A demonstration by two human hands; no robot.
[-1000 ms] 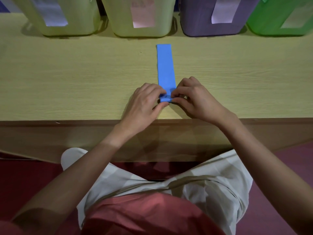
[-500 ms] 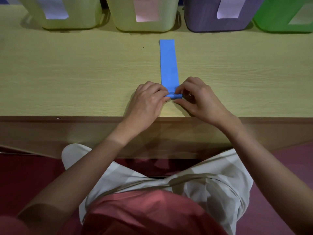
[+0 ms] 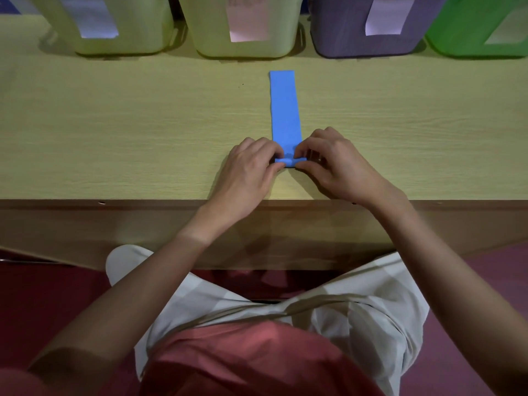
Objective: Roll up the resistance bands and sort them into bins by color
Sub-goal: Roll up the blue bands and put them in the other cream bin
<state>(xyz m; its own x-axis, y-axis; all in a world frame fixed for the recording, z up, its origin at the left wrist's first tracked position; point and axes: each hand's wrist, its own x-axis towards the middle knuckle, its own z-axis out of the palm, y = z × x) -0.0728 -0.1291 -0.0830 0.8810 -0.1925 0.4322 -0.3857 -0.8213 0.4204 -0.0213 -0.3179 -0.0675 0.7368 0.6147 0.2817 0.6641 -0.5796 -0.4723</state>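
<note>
hands [image 3: 290, 164] pinching blue band [image 3: 285, 110], table [image 3: 114, 124]

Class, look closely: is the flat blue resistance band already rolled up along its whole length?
No: only the near end of the blue resistance band is rolled, pinched between left hand and right hand.

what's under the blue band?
The blue band lies flat on the wooden table. Its near end is a small roll; both hands' fingers cover the roll's ends.
</note>
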